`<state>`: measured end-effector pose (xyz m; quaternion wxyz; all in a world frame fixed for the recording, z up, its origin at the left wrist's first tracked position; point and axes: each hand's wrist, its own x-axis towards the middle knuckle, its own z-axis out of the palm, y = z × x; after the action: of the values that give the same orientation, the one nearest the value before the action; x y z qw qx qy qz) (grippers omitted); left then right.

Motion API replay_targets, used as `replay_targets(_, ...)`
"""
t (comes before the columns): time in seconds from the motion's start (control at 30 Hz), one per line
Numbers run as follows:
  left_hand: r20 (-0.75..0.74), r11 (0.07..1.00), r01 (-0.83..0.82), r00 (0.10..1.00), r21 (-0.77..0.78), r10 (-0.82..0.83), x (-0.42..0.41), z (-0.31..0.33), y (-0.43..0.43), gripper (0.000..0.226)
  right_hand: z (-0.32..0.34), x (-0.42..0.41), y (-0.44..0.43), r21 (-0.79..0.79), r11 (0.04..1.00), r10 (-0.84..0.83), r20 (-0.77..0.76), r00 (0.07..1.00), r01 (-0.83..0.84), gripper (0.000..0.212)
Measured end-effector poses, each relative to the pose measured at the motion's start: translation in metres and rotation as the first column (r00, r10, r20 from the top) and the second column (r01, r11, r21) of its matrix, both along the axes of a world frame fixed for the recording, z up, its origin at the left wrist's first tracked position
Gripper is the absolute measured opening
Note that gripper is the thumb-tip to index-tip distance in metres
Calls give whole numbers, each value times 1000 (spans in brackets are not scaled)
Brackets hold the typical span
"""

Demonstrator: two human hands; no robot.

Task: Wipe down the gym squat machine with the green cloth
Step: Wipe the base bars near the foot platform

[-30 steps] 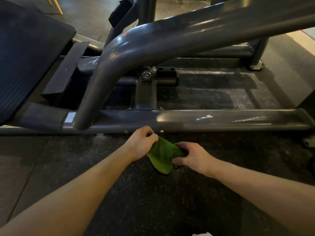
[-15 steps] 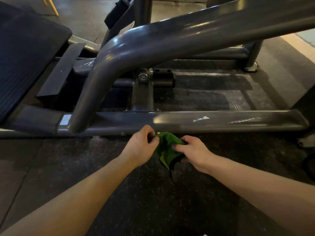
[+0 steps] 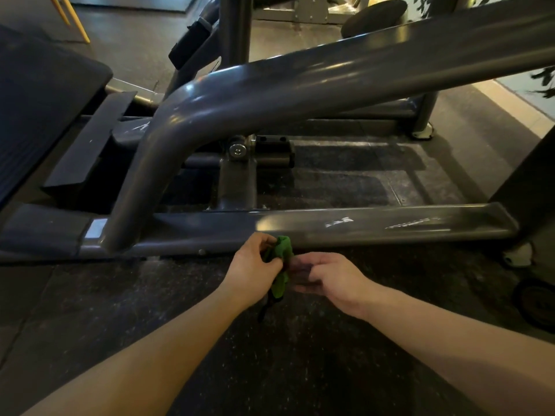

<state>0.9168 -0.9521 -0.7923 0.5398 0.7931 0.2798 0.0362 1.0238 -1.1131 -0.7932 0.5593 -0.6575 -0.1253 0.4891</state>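
Observation:
The green cloth (image 3: 282, 259) hangs bunched and narrow between my two hands, just in front of the squat machine's low base rail (image 3: 375, 225). My left hand (image 3: 255, 267) grips its upper part with curled fingers. My right hand (image 3: 327, 276) is blurred; its fingers reach to the cloth's right side, and I cannot tell whether they pinch it. The dark grey squat machine has a thick bent tube (image 3: 270, 94) rising to the right above the rail.
A black ribbed footplate (image 3: 39, 94) fills the far left. A pivot bolt and block (image 3: 261, 151) sit behind the rail. Speckled rubber flooring (image 3: 270, 355) lies under my arms. A wheel (image 3: 537, 301) and a rail foot are at the right edge.
The cloth went from a spread flat leaf shape to a crumpled narrow bunch. Both hands moved closer together and slightly toward the rail. The view tilted up a little.

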Motion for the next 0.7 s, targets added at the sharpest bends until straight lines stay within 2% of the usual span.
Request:
replay_targets(0.03,6,1000,12,1000,-17,-12,3,1,0,38,-2,2,-2,-92,996,7,195,981,11,42)
replay_targets(0.07,14,999,32,999,-36,-32,7,2,-1,34,-5,5,-5,-149,988,22,319,947,28,39)
replay_targets(0.1,21,997,57,998,-56,-55,12,3,-3,31,-7,8,-9,-160,986,24,355,934,36,43)
replay_targets(0.17,28,993,100,995,-65,-98,23,2,-8,28,-9,13,-15,-97,994,-14,308,951,46,48)
replay_targets(0.27,15,989,150,989,-10,-149,43,-2,-12,23,-8,24,-27,-63,989,-102,333,937,131,27)
replay_targets(0.37,-8,987,159,987,16,-159,70,-11,-16,14,-14,42,-45,-123,968,-169,314,934,217,16)
replay_targets(0.47,-74,961,149,988,232,-135,95,-23,-14,10,-14,65,-59,-219,913,-236,404,884,344,12)
replay_targets(0.53,-108,903,164,985,396,-132,107,-32,-8,17,-8,86,-58,-265,863,-221,568,793,431,12)
replay_targets(0.6,-199,783,235,969,576,-145,117,-38,1,32,-1,110,-45,-265,829,-151,742,653,493,15)
replay_targets(0.63,-260,720,283,955,633,-146,122,-41,6,39,3,120,-37,-234,826,-122,814,569,513,17)
replay_targets(0.7,-346,673,348,927,653,-144,129,-43,15,47,2,133,-17,-200,837,-30,913,406,510,17)
